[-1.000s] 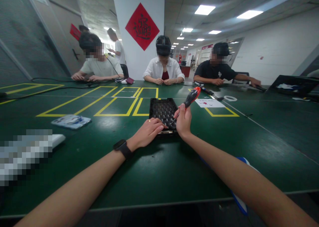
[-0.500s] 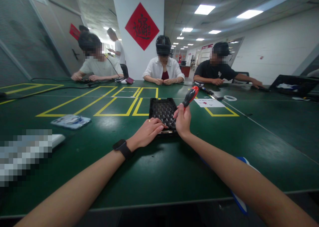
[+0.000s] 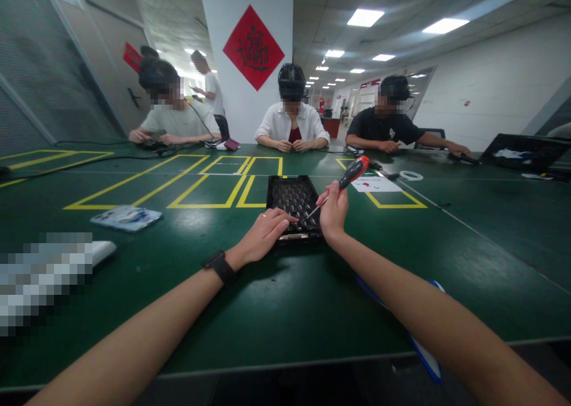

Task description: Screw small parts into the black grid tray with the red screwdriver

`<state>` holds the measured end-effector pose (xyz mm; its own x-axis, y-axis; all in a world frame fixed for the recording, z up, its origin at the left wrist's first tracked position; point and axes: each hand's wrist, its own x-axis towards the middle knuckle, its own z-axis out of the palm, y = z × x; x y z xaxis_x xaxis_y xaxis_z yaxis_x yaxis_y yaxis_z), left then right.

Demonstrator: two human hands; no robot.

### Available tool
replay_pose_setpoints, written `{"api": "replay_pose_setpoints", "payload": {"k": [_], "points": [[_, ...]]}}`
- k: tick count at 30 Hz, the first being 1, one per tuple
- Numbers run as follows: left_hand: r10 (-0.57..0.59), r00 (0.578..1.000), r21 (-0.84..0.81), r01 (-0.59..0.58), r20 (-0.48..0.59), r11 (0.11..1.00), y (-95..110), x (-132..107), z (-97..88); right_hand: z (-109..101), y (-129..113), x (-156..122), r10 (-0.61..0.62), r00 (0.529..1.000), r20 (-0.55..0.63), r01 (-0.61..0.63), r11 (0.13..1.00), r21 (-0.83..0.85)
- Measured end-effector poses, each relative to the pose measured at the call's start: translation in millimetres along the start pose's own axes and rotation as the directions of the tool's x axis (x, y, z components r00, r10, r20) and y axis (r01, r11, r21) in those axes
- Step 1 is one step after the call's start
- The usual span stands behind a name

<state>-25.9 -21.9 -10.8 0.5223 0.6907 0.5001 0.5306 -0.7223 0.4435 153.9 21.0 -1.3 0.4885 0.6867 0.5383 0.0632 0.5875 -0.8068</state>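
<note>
A black flat device with a patterned top point(image 3: 292, 201) lies on the green table point(image 3: 285, 299) straight ahead of me. My left hand point(image 3: 265, 232), a ring on one finger and a black watch on the wrist, rests on its near edge with fingers stretched flat. My right hand point(image 3: 332, 211) is closed round a screwdriver with a red and black handle point(image 3: 353, 172). The handle leans up to the right, and the metal tip sits just above the device's right side.
Three people sit at the far side with their hands on the table; another stands behind. Yellow tape rectangles point(image 3: 209, 183) mark the table. A white paper point(image 3: 375, 184), a tape roll point(image 3: 411, 175), a flat printed packet point(image 3: 126, 217) and a white object point(image 3: 100, 251) lie around.
My right hand has tilted the screwdriver, swinging its handle to the right and lifting the tip a little off the device. The left hand stays in place.
</note>
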Motion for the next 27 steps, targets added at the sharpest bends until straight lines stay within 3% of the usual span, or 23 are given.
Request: {"api": "replay_pose_setpoints", "payload": {"k": [3,5,6,8,10,15,21,24,27], "points": [[-0.112,0.966,-0.077,0.096,-0.232,0.992,-21,6,3.3,-7,13,25,0.124,0.991,-0.046,-0.119,0.988,0.103],[-0.246,0.891,-0.105,0.222,-0.382,0.969,-40,10,6.9,-14,25,41,0.248,0.968,-0.05,-0.236,0.956,0.177],[-0.322,0.854,-0.128,0.296,-0.408,0.947,-50,13,9.0,-17,31,46,0.321,0.946,-0.036,-0.306,0.927,0.219],[-0.456,0.821,-0.192,0.414,-0.344,0.89,-64,16,13.2,-21,43,52,0.475,0.88,0.014,-0.454,0.832,0.318],[-0.517,0.819,-0.26,0.458,-0.249,0.85,-71,17,16.3,-23,51,51,0.554,0.831,0.047,-0.528,0.758,0.382],[-0.499,0.83,-0.278,0.433,-0.248,0.858,-70,13,16.3,-25,56,39,0.546,0.835,0.066,-0.52,0.744,0.421],[-0.483,0.834,-0.218,0.436,-0.266,0.873,-67,7,10.5,-25,37,41,0.555,0.8,0.227,-0.596,0.696,0.4],[-0.378,0.863,-0.093,0.369,-0.336,0.925,-58,9,0.6,-17,21,40,0.489,0.794,0.361,-0.601,0.721,0.344],[-0.195,0.906,0.018,0.218,-0.376,0.976,-41,20,-13.1,-6,8,32,0.395,0.782,0.482,-0.557,0.79,0.256]]}}
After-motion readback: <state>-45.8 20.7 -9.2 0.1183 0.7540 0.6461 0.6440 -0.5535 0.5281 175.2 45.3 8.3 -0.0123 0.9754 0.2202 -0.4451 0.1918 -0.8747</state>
